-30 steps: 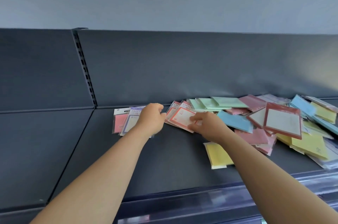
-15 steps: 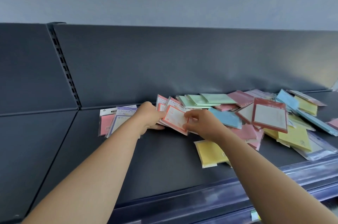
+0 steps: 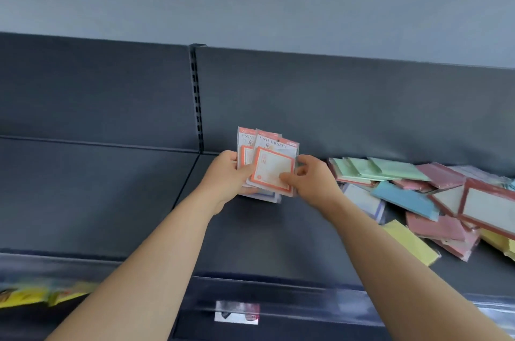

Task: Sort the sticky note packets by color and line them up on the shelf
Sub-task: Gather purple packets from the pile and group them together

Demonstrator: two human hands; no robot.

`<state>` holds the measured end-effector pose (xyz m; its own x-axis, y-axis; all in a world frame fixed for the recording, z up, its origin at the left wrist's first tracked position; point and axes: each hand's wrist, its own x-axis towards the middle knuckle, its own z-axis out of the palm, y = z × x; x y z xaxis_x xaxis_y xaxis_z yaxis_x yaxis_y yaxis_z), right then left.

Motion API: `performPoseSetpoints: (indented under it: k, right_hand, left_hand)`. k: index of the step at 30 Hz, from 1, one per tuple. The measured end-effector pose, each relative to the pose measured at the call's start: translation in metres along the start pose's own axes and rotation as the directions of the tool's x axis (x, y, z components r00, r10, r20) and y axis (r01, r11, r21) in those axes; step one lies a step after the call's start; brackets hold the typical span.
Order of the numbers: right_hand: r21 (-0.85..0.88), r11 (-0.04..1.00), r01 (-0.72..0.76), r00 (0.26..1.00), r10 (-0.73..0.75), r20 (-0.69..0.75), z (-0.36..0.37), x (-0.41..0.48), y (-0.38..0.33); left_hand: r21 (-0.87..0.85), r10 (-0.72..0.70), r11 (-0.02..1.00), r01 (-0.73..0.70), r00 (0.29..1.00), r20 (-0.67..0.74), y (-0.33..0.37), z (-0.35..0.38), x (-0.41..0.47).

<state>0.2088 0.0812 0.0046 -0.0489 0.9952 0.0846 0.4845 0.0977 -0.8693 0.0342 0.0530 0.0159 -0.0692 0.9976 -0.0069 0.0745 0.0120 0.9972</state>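
Several orange-bordered sticky note packets [image 3: 271,166] are raised upright above the dark shelf [image 3: 264,232], fanned out. My left hand [image 3: 227,177] grips their left side, and my right hand [image 3: 309,177] pinches the front packet's lower right corner. A purple-edged packet shows under the stack at the bottom. To the right lies a loose pile of packets: green [image 3: 384,170], pink [image 3: 443,177], blue [image 3: 407,200], yellow [image 3: 412,243], and red-framed ones [image 3: 487,207].
The shelf's back panel [image 3: 348,106] rises right behind the packets, with a slotted upright [image 3: 197,101] at the joint. A price rail [image 3: 278,296] with a label [image 3: 237,311] runs along the front edge. Yellow packaging [image 3: 36,293] shows at the lower left.
Both hands have lifted the orange-bordered packets off the shelf and stood them upright. The view has swung left, so the pile now sits further right.
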Motion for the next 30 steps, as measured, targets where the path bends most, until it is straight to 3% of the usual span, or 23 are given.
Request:
performPoseSetpoints:
  k: [18, 30]
  right_hand:
    - [0.019, 0.983, 0.185, 0.933, -0.182, 0.31, 0.236, -0.041, -0.165]
    - [0.03, 0.985, 0.172, 0.907, -0.17, 0.386, 0.395, -0.077, -0.256]
  left_hand:
    - [0.205, -0.014, 0.974, 0.095, 0.93, -0.368, -0.009, -0.275, -0.096]
    - [0.244, -0.044, 0.954, 0.175, 0.885, -0.464, -0.02, -0.455, -0.152]
